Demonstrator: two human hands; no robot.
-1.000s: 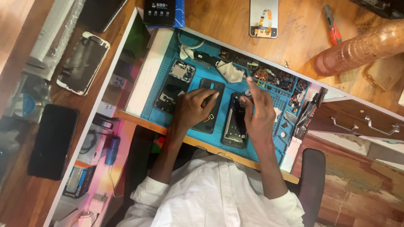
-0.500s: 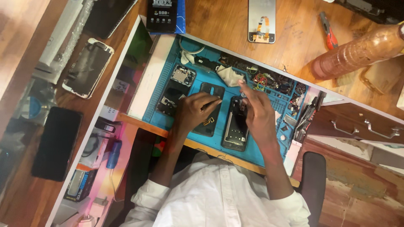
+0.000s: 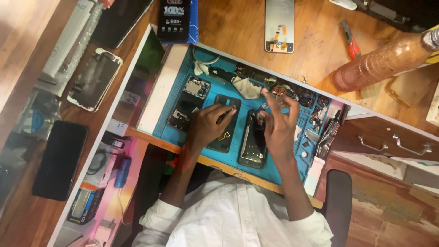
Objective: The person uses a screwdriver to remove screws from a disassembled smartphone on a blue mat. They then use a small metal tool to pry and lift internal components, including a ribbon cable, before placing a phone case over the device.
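1. A person's left hand (image 3: 208, 126) lies on a dark phone back cover (image 3: 225, 123) on the blue mat (image 3: 173, 116), fingers pressed to it.
2. The right hand (image 3: 280, 126) hovers over an opened phone (image 3: 254, 139), fingers spread, thumb and forefinger nearly meeting.

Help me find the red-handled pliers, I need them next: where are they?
In the head view the red-handled pliers lie on the bare wooden desk at upper right, beyond the blue mat, just left of the brown plastic bottle.

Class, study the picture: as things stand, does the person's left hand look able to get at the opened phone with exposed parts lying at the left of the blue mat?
Probably yes. The left hand rests on the dark back cover, right beside the opened phone, and nothing lies on the blue mat between them.
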